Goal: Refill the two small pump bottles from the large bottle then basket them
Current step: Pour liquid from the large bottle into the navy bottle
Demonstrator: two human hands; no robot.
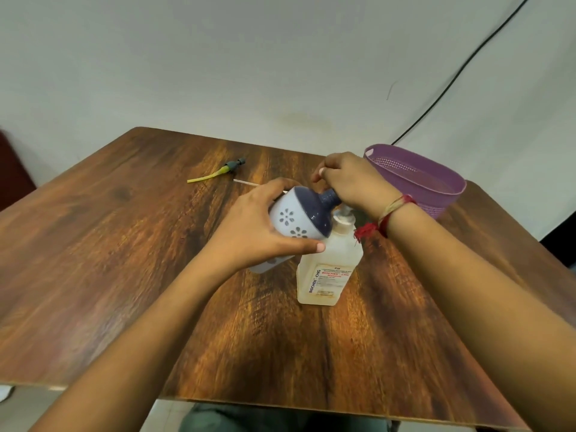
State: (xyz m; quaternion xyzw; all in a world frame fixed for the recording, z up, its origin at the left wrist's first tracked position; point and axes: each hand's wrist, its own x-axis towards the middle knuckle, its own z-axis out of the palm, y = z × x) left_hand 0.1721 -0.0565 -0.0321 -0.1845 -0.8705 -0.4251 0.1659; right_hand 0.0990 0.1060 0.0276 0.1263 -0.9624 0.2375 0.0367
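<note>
Above the wooden surface (131, 275), the left hand (249, 232) gripped the tilted white floral pump bottle (288, 226), steadying it while the right hand's (352, 182) fingers (321, 174) pinched its blue neck (328, 198), at twelve o'clock from the large clear bottle (327, 272).

You face a plain off-white wall (249, 57) with a faint yellowish stain low at its middle. A black cable (461, 73) runs down it diagonally from the upper right. Below you stands a glossy dark wooden table (124, 244) with rounded far corners, and pale floor (18, 410) shows beneath its near edge.
</note>
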